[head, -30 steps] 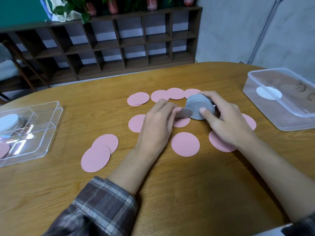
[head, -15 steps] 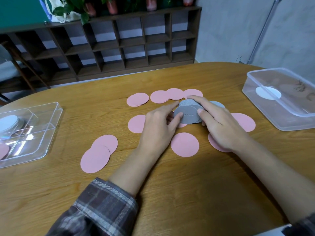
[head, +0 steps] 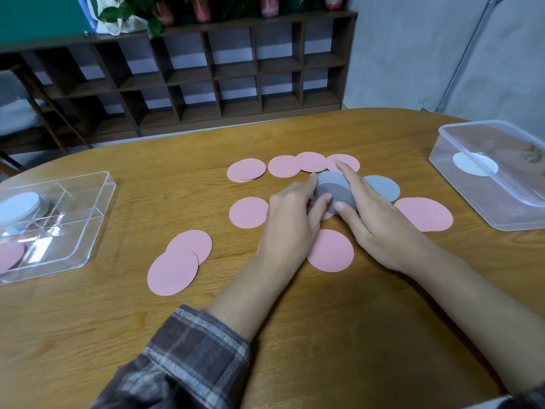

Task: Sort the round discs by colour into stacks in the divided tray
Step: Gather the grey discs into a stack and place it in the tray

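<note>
Both hands meet at the table's middle around a stack of grey discs (head: 334,188). My left hand (head: 290,215) presses its left edge with thumb and fingers. My right hand (head: 374,219) clasps its right side, index finger laid over the top. One more grey disc (head: 383,187) lies flat just right of the stack. Several pink discs lie scattered around, such as one (head: 331,250) below the hands and a pair (head: 177,265) at the lower left. The clear divided tray (head: 88,225) at the far left holds a white stack (head: 19,205) and a pink disc (head: 10,255).
A clear plastic box (head: 483,202) with a white disc (head: 474,168) inside stands at the table's right edge. A dark wooden shelf unit (head: 206,75) runs along the wall behind the table. Bare wood shows in front of my arms.
The grey stack has come down from upright in my right hand to nearly flat between both hands. The single grey disc my left hand held has joined it.
</note>
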`<move>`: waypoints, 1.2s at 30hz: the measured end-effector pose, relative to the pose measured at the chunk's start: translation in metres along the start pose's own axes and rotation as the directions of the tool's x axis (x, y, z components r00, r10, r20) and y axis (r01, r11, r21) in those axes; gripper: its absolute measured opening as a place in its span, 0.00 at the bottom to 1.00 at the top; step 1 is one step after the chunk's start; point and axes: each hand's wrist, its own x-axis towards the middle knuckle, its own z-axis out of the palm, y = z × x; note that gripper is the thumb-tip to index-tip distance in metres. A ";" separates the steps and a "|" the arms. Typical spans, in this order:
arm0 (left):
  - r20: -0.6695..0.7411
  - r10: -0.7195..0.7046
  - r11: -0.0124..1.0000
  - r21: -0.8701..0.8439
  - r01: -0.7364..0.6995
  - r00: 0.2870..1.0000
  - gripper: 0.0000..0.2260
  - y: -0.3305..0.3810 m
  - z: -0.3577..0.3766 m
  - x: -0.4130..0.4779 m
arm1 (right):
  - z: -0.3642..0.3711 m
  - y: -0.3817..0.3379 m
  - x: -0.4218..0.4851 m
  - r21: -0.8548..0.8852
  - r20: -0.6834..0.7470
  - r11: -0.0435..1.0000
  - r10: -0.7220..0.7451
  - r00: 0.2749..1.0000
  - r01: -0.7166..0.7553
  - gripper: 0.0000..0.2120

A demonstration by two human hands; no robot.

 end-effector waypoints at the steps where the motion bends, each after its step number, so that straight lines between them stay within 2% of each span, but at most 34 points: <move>1: -0.022 0.002 1.000 -0.015 -0.002 1.000 0.11 0.000 -0.001 0.000 | 0.000 0.001 0.000 -0.001 -0.016 1.000 0.007 1.000 -0.007 0.26; 5: -0.099 -0.012 0.997 -0.072 0.005 0.995 0.11 0.004 -0.008 -0.001 | 0.001 0.005 0.001 -0.011 -0.024 0.998 0.055 0.998 -0.055 0.20; 11: -0.069 -0.022 0.992 -0.124 0.013 0.997 0.06 0.006 -0.011 -0.003 | -0.002 0.004 -0.001 -0.009 -0.022 0.998 0.059 0.998 -0.059 0.20; 14: -0.009 -0.064 0.984 -0.168 0.061 0.998 0.10 0.009 -0.014 -0.003 | -0.009 0.007 -0.003 0.017 -0.032 0.999 0.041 0.999 -0.040 0.18; 16: 0.046 -0.044 0.983 -0.176 0.051 0.998 0.13 0.010 -0.014 -0.003 | -0.017 0.013 -0.005 0.046 -0.054 0.999 0.024 0.998 -0.022 0.15; 21: 0.164 -0.008 1.000 -0.019 0.011 0.986 0.20 0.008 -0.005 0.001 | -0.043 0.028 -0.013 0.086 -0.119 0.996 0.039 0.992 -0.029 0.12; 25: 0.162 0.039 0.998 0.036 -0.046 0.986 0.11 0.014 0.005 0.002 | -0.062 0.050 -0.022 0.071 -0.145 0.996 0.073 0.987 -0.063 0.10; 28: 0.176 0.066 0.995 0.068 -0.079 0.982 0.09 0.023 0.016 0.007 | -0.064 0.066 -0.030 0.029 -0.217 0.996 0.088 0.972 -0.084 0.11; 36: 0.317 0.072 0.982 0.144 -0.123 0.946 0.20 0.040 0.046 0.022 | -0.060 0.079 -0.029 0.043 -0.303 0.997 0.074 0.950 -0.064 0.11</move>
